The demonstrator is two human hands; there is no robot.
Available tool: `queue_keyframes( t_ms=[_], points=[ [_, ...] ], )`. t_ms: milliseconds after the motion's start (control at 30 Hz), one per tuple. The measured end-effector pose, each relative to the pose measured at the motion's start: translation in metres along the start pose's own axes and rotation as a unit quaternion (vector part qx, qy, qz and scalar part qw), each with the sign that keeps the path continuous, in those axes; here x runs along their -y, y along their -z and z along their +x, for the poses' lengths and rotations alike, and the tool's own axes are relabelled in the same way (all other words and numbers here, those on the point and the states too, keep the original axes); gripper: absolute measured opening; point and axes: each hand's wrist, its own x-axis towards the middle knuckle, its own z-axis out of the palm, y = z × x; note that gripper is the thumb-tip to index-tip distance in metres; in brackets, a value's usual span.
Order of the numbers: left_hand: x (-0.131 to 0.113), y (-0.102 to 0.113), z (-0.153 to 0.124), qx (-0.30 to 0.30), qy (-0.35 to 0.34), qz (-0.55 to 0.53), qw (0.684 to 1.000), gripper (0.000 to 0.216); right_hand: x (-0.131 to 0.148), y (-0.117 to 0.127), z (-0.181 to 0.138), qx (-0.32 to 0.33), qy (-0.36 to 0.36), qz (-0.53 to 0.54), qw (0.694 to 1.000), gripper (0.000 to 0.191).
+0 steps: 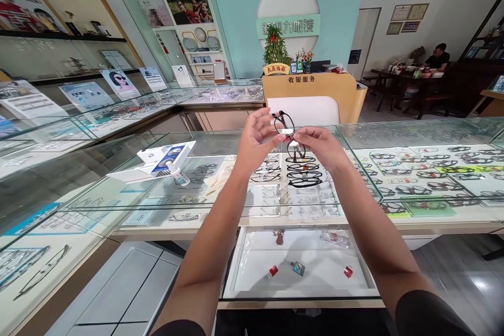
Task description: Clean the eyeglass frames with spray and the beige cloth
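A pair of black-framed glasses [289, 134] is held up above the glass counter [354, 136] between both hands. My left hand [254, 139] pinches the left side of the frame with thumb and fingertips, the other fingers spread. My right hand [321, 147] grips the right side and the folded temple, fingers curled. Beneath the hands, several black frames [303, 173] lie in rows inside the display case.
A white display stand [157, 163] and a small bottle [179, 174] sit on the counter at left. An open white drawer [255, 273] below holds small items. A cashier desk [315, 89] stands behind, and a person sits at a far table [439, 58].
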Motion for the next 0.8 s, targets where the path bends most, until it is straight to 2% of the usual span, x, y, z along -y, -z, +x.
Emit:
queue_keyframes(
  t_ms=[67,133,200,267,367,467,567,667,733,800],
  points=[
    [-0.003,-0.01,-0.003,-0.094,-0.024,0.085,0.992,0.045,-0.001,-0.002,0.002,-0.039,0.036,-0.029,0.998,0.023],
    [-0.009,-0.019,-0.006,-0.124,-0.007,0.152,0.981,0.029,-0.001,-0.006,0.003,-0.078,0.077,-0.072,0.991,0.021],
    [-0.014,-0.027,-0.006,-0.086,0.044,0.157,0.983,0.03,-0.001,-0.011,0.002,-0.111,0.134,-0.135,0.975,0.02],
    [-0.016,-0.032,-0.004,-0.057,0.094,0.119,0.987,0.035,0.0,-0.017,0.0,-0.143,0.201,-0.224,0.943,0.018],
    [-0.016,-0.036,0.002,-0.068,0.151,0.059,0.985,0.04,0.001,-0.025,-0.002,-0.178,0.253,-0.349,0.885,0.017],
    [-0.012,-0.04,0.006,-0.097,0.182,0.014,0.978,0.041,0.001,-0.03,-0.003,-0.176,0.259,-0.413,0.855,0.021],
    [-0.006,-0.044,0.011,-0.119,0.165,0.011,0.979,0.037,0.004,-0.029,-0.003,-0.169,0.272,-0.429,0.845,0.024],
    [0.003,-0.045,0.021,-0.108,0.136,0.046,0.984,0.032,0.013,-0.015,-0.002,-0.201,0.299,-0.403,0.841,0.026],
    [0.014,-0.045,0.031,-0.072,0.114,0.093,0.987,0.027,0.024,0.002,-0.003,-0.264,0.318,-0.376,0.83,0.03],
    [0.029,-0.046,0.042,-0.005,0.095,0.18,0.979,0.021,0.037,0.02,-0.007,-0.307,0.327,-0.355,0.821,0.029]
  ],
)
